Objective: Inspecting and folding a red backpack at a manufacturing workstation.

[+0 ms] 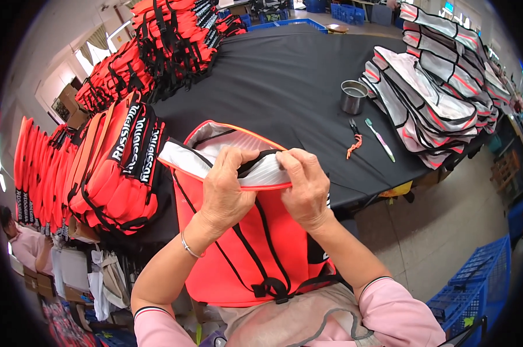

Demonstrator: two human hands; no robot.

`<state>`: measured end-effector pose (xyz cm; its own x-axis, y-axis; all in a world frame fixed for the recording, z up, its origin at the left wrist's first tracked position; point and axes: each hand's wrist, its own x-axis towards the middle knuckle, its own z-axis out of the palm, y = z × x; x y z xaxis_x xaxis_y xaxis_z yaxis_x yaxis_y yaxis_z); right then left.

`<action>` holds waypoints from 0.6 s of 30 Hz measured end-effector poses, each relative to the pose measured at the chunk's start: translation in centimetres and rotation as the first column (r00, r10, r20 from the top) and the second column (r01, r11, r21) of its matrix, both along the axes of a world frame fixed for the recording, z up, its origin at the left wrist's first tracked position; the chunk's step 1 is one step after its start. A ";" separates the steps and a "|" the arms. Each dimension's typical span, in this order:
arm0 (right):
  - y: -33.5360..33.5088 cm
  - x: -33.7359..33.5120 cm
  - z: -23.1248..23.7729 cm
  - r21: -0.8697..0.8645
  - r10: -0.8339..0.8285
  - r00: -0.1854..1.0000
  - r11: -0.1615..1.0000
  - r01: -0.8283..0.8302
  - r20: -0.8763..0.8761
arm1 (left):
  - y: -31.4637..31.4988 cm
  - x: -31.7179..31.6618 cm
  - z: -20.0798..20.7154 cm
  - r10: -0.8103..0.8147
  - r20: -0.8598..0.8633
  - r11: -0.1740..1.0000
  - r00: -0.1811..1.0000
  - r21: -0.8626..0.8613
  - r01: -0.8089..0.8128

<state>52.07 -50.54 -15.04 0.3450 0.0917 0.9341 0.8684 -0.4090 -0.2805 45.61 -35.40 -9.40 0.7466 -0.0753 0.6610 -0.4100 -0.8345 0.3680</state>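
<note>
You are holding an orange bag [256, 254] upright against your lap, at the near edge of the black worktop [284, 81], with its mouth pulled open toward you. The shell is looking like thin padded fabric: soft, floppy and light, so it is likely sagging wherever you are not supporting it. The pale lining [238, 144] inside is looking smooth and probably a bit slippery. The firmest places to grip are likely the piped orange rim of the mouth and the black webbing straps [267, 254] running down the front to a buckle low on the bag.

Your left hand [227, 191] is pinching the near rim, thumb over a black strap at the opening. Your right hand [305, 185] is clamping the same rim just beside it, fingers curled over the edge. Both hands are closed on the bag, nearly touching each other.

Left of the bag, a stack of finished orange bags [114, 168] is lying on the worktop, with more piled beyond it. Beyond the bag to the right, a metal cup [353, 96] is standing, and nearer than it a small snipper with an orange cord [354, 141] and a toothbrush [380, 139] are lying side by side. Farther right, a heap of white bags [435, 98] with red and black trim is covering that end. Below the bag to the right, blue crates [475, 277] are sitting on the floor.
</note>
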 end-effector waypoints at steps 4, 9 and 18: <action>-1.6 -0.5 -0.2 0.092 0.135 0.991 0.987 -0.135 -0.003 | -0.1 -1.1 1.8 -0.033 0.012 0.994 0.999 0.105 0.032; -3.4 -2.4 0.0 0.089 0.334 0.936 0.942 -0.325 -0.112 | 0.1 -3.2 2.2 -0.133 -0.068 0.974 0.989 0.178 0.143; -5.2 -3.5 2.1 0.033 0.605 0.597 0.716 -0.697 -0.527 | 1.0 -6.3 2.8 -0.354 -0.495 0.935 0.793 -0.172 0.310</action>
